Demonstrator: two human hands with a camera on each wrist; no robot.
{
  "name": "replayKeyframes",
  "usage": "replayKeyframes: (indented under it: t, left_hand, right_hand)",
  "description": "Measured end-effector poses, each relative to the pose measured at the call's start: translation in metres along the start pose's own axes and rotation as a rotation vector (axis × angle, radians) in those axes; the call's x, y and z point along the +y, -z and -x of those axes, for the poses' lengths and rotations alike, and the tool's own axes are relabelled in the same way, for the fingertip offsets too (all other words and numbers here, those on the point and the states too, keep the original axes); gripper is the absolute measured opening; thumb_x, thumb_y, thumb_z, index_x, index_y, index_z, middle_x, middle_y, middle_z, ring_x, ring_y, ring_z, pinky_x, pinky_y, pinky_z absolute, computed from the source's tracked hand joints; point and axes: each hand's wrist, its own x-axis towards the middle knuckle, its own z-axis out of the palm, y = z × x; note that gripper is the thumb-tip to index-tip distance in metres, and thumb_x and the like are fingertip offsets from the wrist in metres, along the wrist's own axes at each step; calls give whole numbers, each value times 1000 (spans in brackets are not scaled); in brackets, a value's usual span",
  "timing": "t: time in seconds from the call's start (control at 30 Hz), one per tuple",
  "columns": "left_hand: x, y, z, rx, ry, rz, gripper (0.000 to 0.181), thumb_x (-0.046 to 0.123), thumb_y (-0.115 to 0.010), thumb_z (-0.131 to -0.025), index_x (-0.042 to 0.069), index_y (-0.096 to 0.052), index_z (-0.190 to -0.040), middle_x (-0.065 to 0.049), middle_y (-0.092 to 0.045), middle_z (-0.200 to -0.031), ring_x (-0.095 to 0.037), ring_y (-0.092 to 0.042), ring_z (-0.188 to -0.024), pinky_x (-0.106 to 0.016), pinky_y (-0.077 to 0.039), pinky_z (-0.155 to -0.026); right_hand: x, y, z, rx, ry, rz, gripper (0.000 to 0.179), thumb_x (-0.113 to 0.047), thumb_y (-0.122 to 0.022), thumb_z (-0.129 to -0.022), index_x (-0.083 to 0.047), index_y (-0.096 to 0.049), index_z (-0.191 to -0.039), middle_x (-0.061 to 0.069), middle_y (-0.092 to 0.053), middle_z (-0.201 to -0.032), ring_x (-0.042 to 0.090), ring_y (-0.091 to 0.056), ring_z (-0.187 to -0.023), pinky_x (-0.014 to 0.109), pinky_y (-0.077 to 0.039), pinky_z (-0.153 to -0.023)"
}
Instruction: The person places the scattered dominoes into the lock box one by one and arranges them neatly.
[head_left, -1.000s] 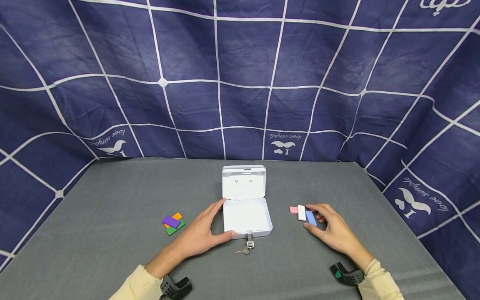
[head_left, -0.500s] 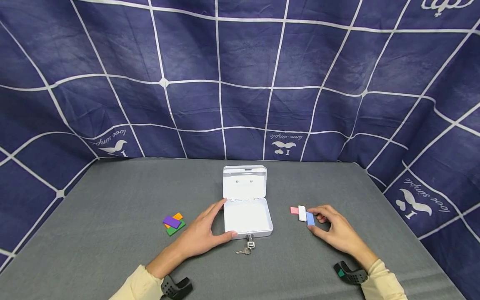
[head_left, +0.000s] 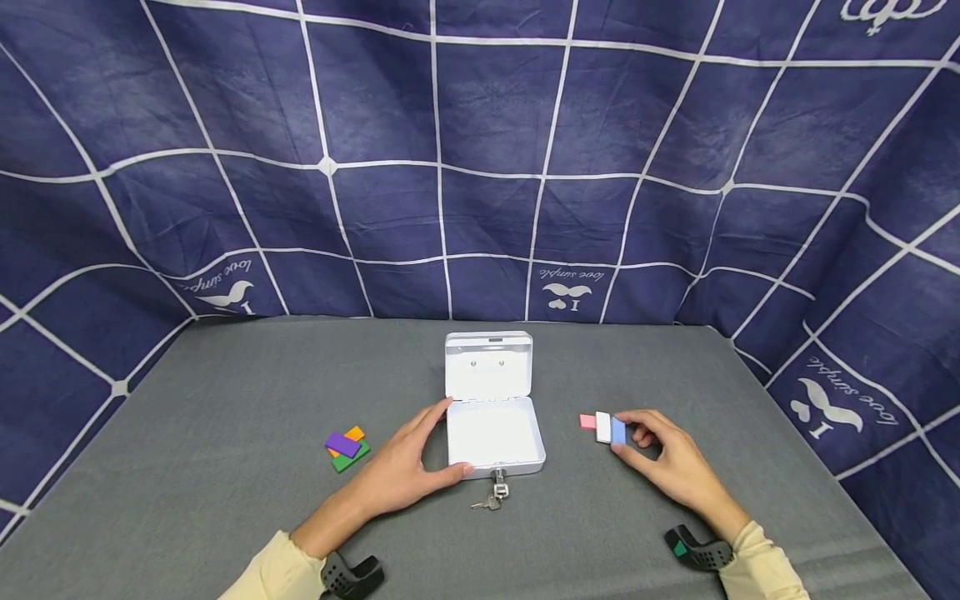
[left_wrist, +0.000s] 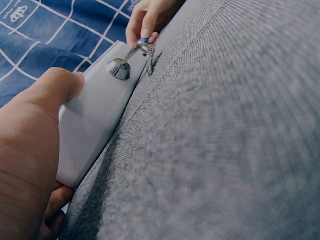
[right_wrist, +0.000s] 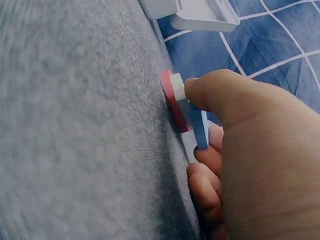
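Just one box (head_left: 495, 429) in left grip (head_left: 401, 467), one blue block (head_left: 618, 431) in narrower right grip (head_left: 671, 463)

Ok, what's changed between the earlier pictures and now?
The blue block has moved left, closer to the white block, and turned more nearly parallel to it. The right hand pinches it. Unchanged: the left hand on the open box, the white block, the pink block and the left-side block pile.

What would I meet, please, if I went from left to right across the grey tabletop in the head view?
Pile of coloured blocks → left hand → open white box → pink block → white block → blue block → right hand.
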Motion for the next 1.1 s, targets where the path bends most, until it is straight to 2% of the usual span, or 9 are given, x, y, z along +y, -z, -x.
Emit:
replayKeyframes:
  t: [0.33,0.6,0.8,1.1]
  left_hand:
    - [0,1,0,-6,10,-2,99,66,-75,-84,25,-32,-163,-8,-43,-160,-35,-43,-146,-58,-38,-115]
    - [1,1,0,-10,10,-2,99,66,-75,-84,24,-32,-163,-7,-43,-161,-34,-42,-146,-57,-38,-115]
    - [2,2,1,-15,16,0,100,66,-75,-84,24,-32,-163,-8,-43,-161,-35,-42,-147,-58,-37,-116]
    - [1,1,1,-9,13,6,100,65,-76,-83,24,-32,-163,-8,-43,-161,-34,-42,-147,-56,-38,-116]
  right_hand:
    - [-1,-1,-2,22,46,-19,39,-10,-87,-82,-13,-72,-118,-4,-63,-96,6,-55,-79,15,-41,-70]
    - [-3,-3,-2,22,17,-3,40,-13,-88,-82,-16,-72,-119,-7,-61,-94,5,-54,-78,14,-41,-70]
    - [-2,-4,-1,69,43,1,42,-7,-88,-80,-15,-71,-119,-5,-59,-92,6,-53,-75,15,-40,-67]
    - [-3,-3,-1,116,21,-1,45,-5,-88,-77,-16,-70,-117,-4,-57,-89,9,-53,-75,15,-40,-68]
